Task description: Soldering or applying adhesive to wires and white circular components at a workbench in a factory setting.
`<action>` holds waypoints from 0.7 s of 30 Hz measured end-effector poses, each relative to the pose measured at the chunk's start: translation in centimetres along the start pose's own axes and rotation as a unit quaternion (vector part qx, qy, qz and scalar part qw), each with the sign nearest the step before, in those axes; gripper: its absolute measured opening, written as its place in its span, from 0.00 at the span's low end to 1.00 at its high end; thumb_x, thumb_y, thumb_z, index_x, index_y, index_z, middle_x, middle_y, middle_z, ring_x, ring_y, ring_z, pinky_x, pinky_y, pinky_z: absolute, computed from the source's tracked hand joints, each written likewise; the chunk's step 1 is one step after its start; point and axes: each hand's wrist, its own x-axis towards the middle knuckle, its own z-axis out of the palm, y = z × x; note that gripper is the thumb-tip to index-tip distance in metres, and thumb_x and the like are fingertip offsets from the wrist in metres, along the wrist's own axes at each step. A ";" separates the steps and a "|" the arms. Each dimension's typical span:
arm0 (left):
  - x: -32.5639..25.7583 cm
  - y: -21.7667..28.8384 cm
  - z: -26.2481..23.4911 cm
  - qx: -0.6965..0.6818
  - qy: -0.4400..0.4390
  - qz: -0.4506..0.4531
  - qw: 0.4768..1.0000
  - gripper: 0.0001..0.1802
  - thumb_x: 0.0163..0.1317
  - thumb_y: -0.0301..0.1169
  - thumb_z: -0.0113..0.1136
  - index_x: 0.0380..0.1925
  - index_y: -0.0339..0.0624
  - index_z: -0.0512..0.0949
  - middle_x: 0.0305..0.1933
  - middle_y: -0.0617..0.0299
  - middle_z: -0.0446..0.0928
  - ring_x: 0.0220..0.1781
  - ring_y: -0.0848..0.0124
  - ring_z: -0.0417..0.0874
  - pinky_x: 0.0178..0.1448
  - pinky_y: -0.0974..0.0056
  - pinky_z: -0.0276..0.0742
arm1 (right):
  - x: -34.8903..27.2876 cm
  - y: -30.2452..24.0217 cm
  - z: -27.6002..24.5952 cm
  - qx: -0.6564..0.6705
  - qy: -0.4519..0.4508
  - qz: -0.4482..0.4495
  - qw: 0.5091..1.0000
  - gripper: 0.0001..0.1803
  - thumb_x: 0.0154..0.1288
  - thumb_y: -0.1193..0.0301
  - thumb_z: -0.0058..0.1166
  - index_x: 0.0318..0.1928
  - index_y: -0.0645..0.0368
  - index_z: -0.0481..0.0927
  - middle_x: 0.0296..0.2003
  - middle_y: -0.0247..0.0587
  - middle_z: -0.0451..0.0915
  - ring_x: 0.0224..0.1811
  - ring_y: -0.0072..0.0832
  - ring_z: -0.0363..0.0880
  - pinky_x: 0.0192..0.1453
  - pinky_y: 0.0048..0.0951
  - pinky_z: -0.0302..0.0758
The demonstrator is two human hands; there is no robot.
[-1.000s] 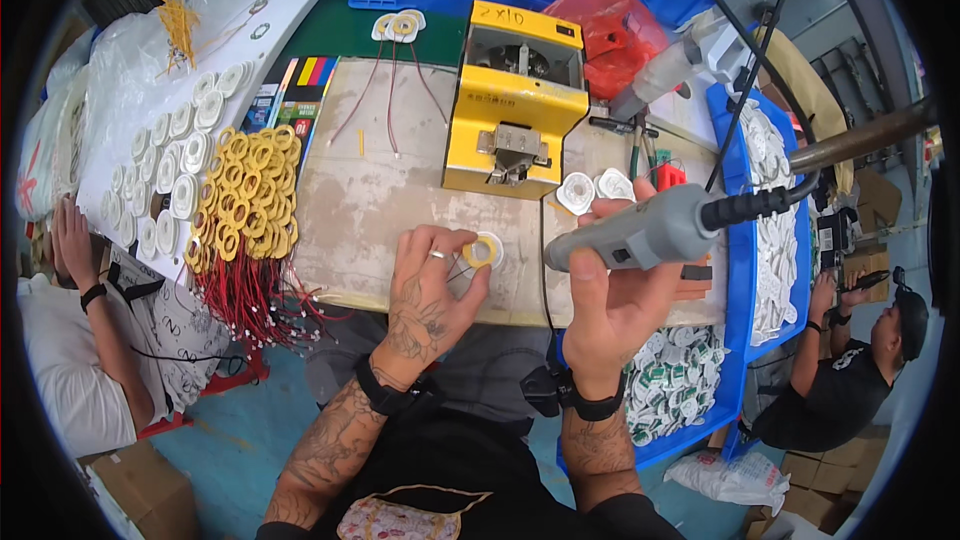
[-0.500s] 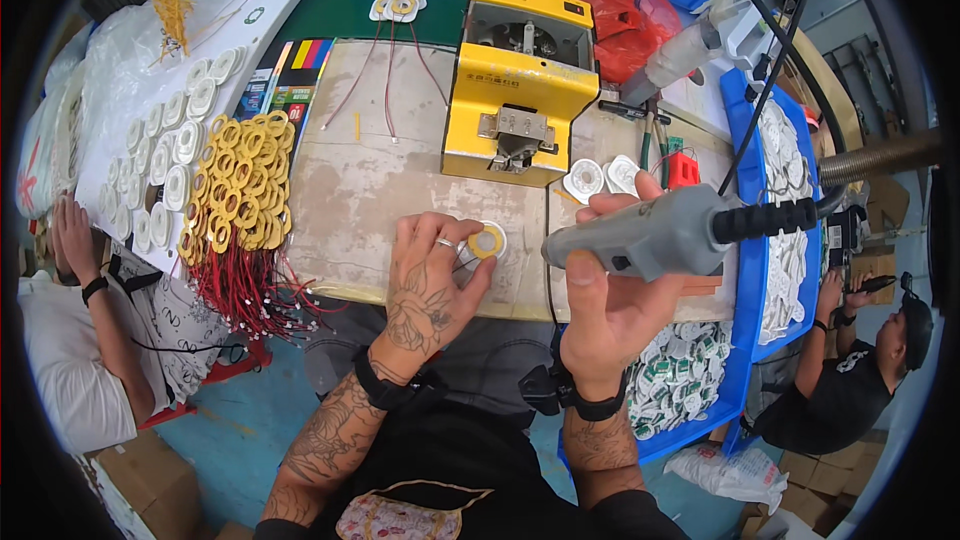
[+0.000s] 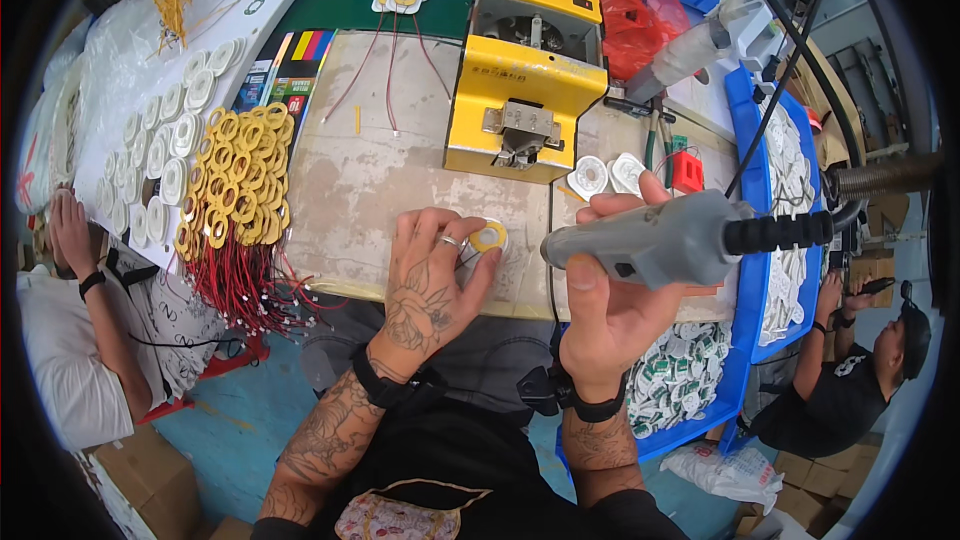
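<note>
On the worn board in front of me, my left hand [image 3: 430, 270] grips a small white round part with a yellow ring [image 3: 489, 235] on it, thumb and fingers against its edge. A grey corded power tool [image 3: 645, 240], shaped like an electric screwdriver, rests across the palm and fingers of my right hand [image 3: 615, 315]. Its narrower end points left, toward the round part but apart from it; the tip is hard to make out. Just beyond the tool lie two white round parts [image 3: 588, 176]. A yellow machine [image 3: 525, 80] with a metal fixture on its front stands behind my hands.
At the left are piled yellow rings [image 3: 238, 180] with red wires and rows of white parts [image 3: 172, 180]. Blue bins [image 3: 748, 310] line the right side. Pliers [image 3: 652, 135] and a red block [image 3: 687, 171] lie beyond the tool. Co-workers sit on both sides.
The whole view has shifted slightly. My hands keep nearly the same pose, with the round part and the power tool still in them.
</note>
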 end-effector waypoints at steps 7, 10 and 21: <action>0.0 0.0 -0.1 -0.001 -0.005 -0.002 1.000 0.19 0.58 0.28 0.74 0.51 0.45 0.85 0.49 0.55 0.77 0.55 0.52 0.74 0.60 0.52 0.74 | -0.1 0.2 0.1 0.014 -0.003 -0.017 1.000 0.49 0.63 0.74 0.75 0.76 0.70 0.56 0.74 0.63 0.67 0.69 0.41 0.77 0.71 0.43 0.77; 0.1 0.0 -0.2 0.004 -0.013 -0.001 1.000 0.19 0.57 0.27 0.74 0.50 0.45 0.85 0.49 0.56 0.76 0.55 0.52 0.74 0.60 0.52 0.75 | -0.1 0.2 0.1 0.013 -0.003 -0.011 1.000 0.50 0.63 0.75 0.75 0.77 0.69 0.56 0.75 0.63 0.66 0.69 0.41 0.77 0.71 0.43 0.77; 0.9 -0.4 -1.0 -0.036 -0.074 -0.033 0.996 0.17 0.56 0.26 0.75 0.47 0.40 0.87 0.49 0.56 0.75 0.54 0.53 0.73 0.61 0.54 0.74 | 1.3 0.2 1.1 0.059 0.023 0.024 0.998 0.49 0.71 0.63 0.69 0.79 0.73 0.53 0.66 0.56 0.75 0.64 0.39 0.80 0.68 0.41 0.76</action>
